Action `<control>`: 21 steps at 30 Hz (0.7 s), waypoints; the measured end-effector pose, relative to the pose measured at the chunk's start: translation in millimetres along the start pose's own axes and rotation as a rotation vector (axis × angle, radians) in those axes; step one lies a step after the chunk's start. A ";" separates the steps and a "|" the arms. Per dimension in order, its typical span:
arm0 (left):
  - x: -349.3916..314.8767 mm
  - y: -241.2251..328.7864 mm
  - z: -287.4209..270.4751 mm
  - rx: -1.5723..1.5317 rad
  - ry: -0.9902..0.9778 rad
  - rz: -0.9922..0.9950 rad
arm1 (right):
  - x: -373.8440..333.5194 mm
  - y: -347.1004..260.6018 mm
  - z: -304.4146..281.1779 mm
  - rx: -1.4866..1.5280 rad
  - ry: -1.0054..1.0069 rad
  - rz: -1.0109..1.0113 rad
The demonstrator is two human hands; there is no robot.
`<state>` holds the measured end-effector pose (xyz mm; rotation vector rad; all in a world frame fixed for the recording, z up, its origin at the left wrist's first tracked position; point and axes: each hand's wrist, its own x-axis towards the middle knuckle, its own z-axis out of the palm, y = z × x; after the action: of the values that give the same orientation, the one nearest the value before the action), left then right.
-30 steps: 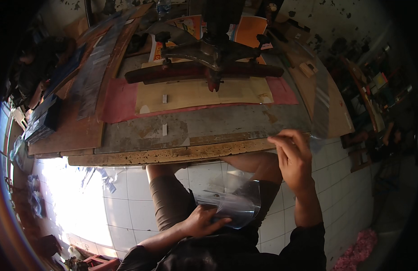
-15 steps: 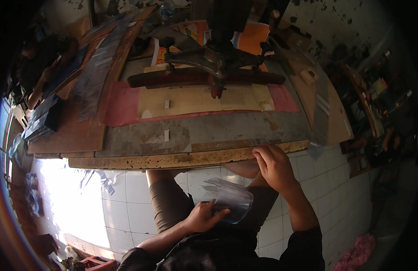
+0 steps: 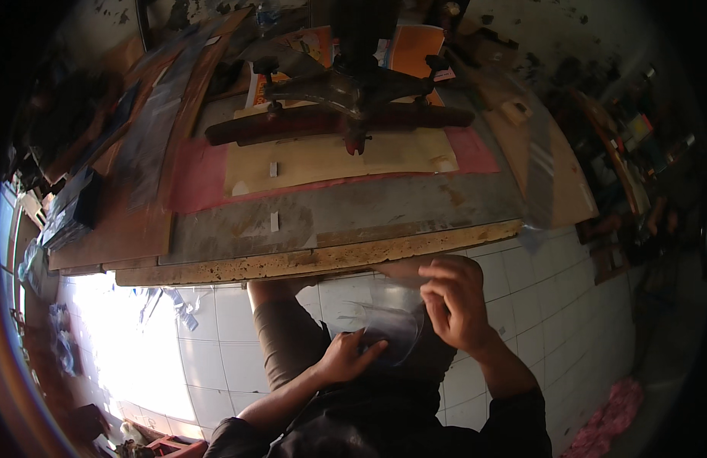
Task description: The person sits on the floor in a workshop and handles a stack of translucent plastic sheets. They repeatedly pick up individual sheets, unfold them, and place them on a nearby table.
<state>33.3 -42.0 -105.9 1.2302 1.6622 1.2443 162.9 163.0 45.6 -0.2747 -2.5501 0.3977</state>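
My left hand (image 3: 344,357) is closed on a curled bundle of clear plastic sheets (image 3: 395,336) above my lap, its thumb lying over the near edge. A see-through flap rises from the bundle's far side. Just right of that flap is my right hand (image 3: 456,309), its fingers bent and drawn together, slightly blurred. Whether a sheet's edge lies between them is too faint to tell. In front of me is a worktable with a worn wooden front edge (image 3: 315,260). A dark metal press (image 3: 355,103) with a long crossbar stands over a yellow sheet (image 3: 330,166) and a pink sheet (image 3: 197,179).
Two small pale pieces lie in line, one on the yellow sheet and one on the grey tabletop (image 3: 353,229). Brown boards with clear plastic strips (image 3: 151,145) flank the press. A dark stack (image 3: 72,210) sits at the left. Scraps (image 3: 178,305) lie on the tiled floor.
My right hand has come down from the table's front edge to beside the plastic bundle. A clear flap now stands up toward it. My left hand keeps its hold.
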 end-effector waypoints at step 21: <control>15.4 -55.3 11.3 0.061 -0.097 -0.219 | -24.9 58.2 95.3 0.485 -0.520 0.439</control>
<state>24.3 -28.6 -162.1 1.0929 1.7224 0.9932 138.8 189.3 -63.0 -0.6100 -2.7523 1.3855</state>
